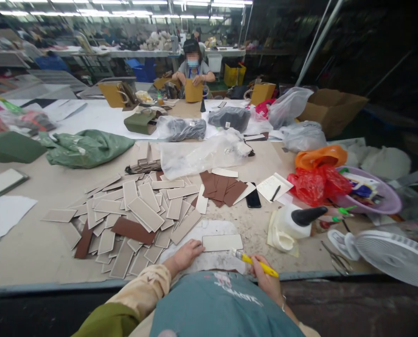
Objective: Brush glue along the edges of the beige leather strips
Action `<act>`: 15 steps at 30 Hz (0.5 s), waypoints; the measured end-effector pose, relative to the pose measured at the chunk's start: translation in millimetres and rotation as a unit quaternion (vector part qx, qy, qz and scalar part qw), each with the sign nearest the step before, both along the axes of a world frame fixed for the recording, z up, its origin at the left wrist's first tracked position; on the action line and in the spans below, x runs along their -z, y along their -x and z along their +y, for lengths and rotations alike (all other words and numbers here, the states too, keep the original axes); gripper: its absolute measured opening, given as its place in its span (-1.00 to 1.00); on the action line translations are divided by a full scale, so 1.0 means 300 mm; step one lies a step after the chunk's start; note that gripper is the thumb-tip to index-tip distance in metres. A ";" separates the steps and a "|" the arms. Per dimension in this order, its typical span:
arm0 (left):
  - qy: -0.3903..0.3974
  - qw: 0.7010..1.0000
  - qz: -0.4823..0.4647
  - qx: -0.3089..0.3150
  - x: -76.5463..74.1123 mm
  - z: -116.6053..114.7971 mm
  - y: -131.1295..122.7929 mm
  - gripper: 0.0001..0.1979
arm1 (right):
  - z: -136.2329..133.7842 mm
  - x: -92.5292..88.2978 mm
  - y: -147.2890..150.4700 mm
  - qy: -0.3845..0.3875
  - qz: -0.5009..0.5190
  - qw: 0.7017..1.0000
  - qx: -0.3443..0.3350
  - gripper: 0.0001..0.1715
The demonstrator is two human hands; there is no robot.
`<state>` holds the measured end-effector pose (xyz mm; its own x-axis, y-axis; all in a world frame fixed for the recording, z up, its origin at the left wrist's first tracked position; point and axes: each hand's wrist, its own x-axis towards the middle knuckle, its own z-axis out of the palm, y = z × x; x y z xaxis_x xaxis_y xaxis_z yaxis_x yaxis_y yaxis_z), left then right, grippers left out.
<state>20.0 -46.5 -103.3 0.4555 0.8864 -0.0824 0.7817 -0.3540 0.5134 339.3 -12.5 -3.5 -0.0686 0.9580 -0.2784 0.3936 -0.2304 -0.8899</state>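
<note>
Brush (pixel 260 265): handle is yellow. Single panel (pixel 222 242): cream, dark outline. Piled pieces (pixel 145 214): taupe, whitish borders. Apron (pixel 202 309) is teal, lettering (pixel 242 295) white; basin (pixel 388 203), lilac.

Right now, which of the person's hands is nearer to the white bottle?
Right. The right hand, holding the yellow brush, is left of the white bottle and nearer the camera; the left hand is farther left, beside the pale strip.

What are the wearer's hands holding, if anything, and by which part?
The right hand holds a paintbrush by its yellow handle. The left hand grips nothing, resting at the left end of the pale strip.
</note>
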 end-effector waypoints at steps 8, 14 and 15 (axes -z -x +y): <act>0.019 0.999 0.010 0.024 -0.034 0.010 -0.009 -0.65 | 0.068 0.079 0.151 0.033 0.056 0.992 -0.112 -0.44; 0.031 0.998 0.033 0.032 -0.042 0.005 -0.015 -0.61 | 0.087 0.134 0.222 0.055 0.082 0.984 -0.149 -0.41; 0.033 0.998 0.037 0.032 -0.043 0.003 -0.016 -0.59 | 0.091 0.141 0.227 0.054 0.080 0.984 -0.148 -0.41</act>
<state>24.8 -45.5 -90.4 0.5013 0.8475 -0.1744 0.7952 -0.3717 0.4790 271.1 14.7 -45.8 -0.3919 0.8544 -0.3412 0.3152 -0.2237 -0.9223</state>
